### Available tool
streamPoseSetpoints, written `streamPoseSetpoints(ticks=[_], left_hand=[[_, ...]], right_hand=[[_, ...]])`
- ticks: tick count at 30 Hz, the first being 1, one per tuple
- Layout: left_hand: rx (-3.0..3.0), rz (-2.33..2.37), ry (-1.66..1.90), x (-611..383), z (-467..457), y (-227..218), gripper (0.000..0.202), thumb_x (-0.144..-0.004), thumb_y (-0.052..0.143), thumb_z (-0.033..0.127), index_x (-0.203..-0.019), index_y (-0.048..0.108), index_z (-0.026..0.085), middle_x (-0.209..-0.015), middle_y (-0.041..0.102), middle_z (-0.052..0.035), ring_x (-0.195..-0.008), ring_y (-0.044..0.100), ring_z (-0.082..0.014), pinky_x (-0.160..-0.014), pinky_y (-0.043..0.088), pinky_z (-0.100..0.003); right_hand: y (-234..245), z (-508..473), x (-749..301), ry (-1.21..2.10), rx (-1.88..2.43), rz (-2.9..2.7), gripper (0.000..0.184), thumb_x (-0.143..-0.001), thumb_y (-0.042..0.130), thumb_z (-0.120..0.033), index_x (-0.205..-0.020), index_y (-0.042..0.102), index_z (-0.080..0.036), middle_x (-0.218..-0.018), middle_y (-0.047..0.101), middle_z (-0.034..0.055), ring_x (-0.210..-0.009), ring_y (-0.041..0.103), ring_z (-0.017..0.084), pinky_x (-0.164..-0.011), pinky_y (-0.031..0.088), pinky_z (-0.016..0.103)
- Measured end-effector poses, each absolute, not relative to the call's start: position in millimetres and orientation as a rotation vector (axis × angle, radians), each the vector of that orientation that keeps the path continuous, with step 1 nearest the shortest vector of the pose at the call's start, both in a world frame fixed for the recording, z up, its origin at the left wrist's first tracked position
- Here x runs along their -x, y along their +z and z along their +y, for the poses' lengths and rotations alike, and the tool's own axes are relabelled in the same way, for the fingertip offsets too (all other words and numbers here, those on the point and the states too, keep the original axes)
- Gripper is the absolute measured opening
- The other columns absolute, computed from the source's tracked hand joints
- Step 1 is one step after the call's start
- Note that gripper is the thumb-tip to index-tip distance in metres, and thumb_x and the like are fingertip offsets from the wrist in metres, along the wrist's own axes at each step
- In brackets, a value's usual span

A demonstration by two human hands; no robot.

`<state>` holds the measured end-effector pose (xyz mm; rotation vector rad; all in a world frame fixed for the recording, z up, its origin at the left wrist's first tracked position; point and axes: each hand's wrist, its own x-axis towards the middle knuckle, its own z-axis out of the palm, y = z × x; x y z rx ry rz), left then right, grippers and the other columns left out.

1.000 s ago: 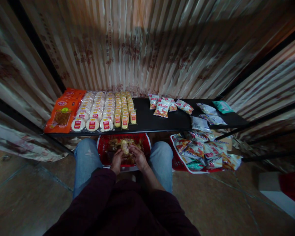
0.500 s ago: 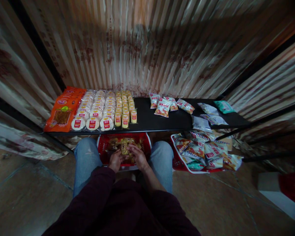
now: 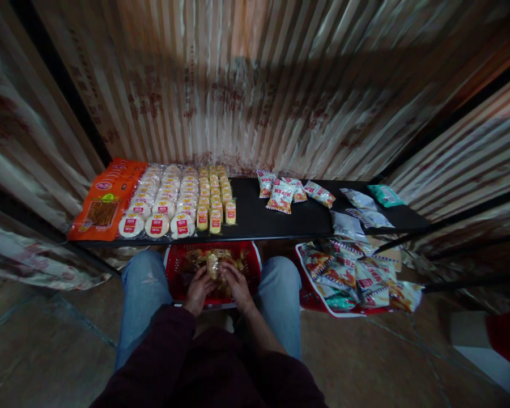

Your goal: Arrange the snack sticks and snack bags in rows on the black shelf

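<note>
Yellowish, clear-wrapped snack (image 3: 213, 264), shiny, sat between left hand (image 3: 198, 289) and right hand (image 3: 237, 283); both hands pinched it over red basket (image 3: 174, 265).

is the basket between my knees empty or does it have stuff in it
Not empty: wrapped snacks show inside the basket. How full, I cannot tell: too dark inside.

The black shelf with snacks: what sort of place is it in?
Perhaps a small snack shop or stockroom, though I can't be sure: snack packs line part of the shelf, red baskets below hold more, and curtain-like cloth hangs behind.
</note>
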<state>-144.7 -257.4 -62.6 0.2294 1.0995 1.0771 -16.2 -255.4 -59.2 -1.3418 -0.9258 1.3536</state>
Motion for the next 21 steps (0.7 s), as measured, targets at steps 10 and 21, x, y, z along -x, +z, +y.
streamPoseSetpoints(ticks=[10, 21], left_hand=[[-0.673, 1.193, 0.997, 142.6, -264.2, -61.9, 0.049, -0.076, 0.058, 0.047, -0.118, 0.058, 0.022, -0.132, 0.055, -0.0094, -0.122, 0.05, -0.0255, -0.095, 0.043, -0.039], [-1.139, 1.275, 1.047, 126.3, -274.4, -44.4, 0.049, -0.081, 0.05, 0.045, -0.121, 0.056, 0.017, -0.132, 0.054, -0.0122, -0.124, 0.047, -0.0235, -0.109, 0.031, -0.039]], right_hand=[[-71.8, -254.0, 15.3, 1.28, 1.412, -1.187, 0.045, -0.076, 0.058, -0.053, -0.108, 0.065, -0.022, -0.108, 0.069, 0.0072, -0.099, 0.065, 0.023, -0.091, 0.049, 0.036], [-69.5, -260.1, 1.4, 1.064, 1.615, -1.24, 0.043, -0.079, 0.054, -0.049, -0.11, 0.064, -0.021, -0.117, 0.065, 0.0073, -0.113, 0.058, 0.025, -0.102, 0.04, 0.039]])
